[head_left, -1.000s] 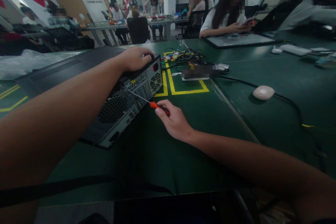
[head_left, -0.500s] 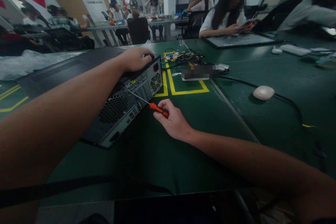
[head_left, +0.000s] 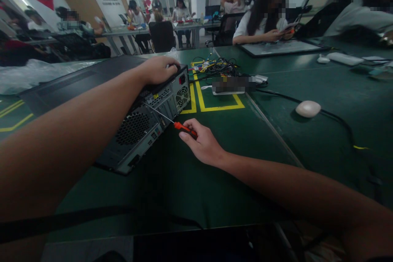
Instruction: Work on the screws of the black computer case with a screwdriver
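Observation:
A black desktop computer case (head_left: 141, 127) lies on its side on the green table (head_left: 184, 180), its grey rear panel with fan grilles facing me. My left hand (head_left: 158, 69) rests on the case's top rear corner, fingers curled over the edge. My right hand (head_left: 201, 141) pinches the red handle of a screwdriver (head_left: 181, 127). Its thin metal shaft runs up and left to the rear panel, where the tip touches the panel near the slots.
Yellow tape marks a square (head_left: 215, 102) behind the case, with a tangle of cables (head_left: 215, 65) and a power strip. A white mouse (head_left: 308, 108) with its cable lies to the right. Other people sit at tables beyond. A black strap (head_left: 92, 217) crosses the near edge.
My right hand's fingers have shifted slightly on the screwdriver handle, as if turning it. The left hand and case have stayed put.

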Action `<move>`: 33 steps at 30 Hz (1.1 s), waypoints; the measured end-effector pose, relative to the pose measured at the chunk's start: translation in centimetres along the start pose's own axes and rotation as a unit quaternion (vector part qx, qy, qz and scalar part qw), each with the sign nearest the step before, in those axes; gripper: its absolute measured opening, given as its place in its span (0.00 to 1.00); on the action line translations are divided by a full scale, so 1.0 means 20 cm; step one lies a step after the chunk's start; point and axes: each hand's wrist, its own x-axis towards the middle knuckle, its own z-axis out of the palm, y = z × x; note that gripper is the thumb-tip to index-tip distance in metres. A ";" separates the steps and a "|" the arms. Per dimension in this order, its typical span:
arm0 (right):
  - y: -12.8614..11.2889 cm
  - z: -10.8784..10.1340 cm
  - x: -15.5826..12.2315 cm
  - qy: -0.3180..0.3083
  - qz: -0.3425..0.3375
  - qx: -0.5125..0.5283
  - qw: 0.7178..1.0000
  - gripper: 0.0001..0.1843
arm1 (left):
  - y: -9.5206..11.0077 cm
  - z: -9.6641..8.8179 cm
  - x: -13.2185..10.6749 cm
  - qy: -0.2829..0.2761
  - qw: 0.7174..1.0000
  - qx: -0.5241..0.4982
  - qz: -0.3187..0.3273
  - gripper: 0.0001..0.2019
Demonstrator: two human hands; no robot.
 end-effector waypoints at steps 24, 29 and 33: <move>0.01 0.00 -0.01 -0.012 0.007 0.015 1.000 0.12 | 0.02 -0.01 -0.01 -0.006 1.000 0.016 0.009 0.28; 0.00 0.00 0.00 -0.014 0.017 0.011 1.000 0.09 | -0.01 0.01 0.01 0.008 1.000 0.011 0.006 0.28; 0.00 0.00 0.00 0.001 0.010 -0.002 1.000 0.09 | -0.02 0.01 0.02 0.004 1.000 0.007 0.010 0.29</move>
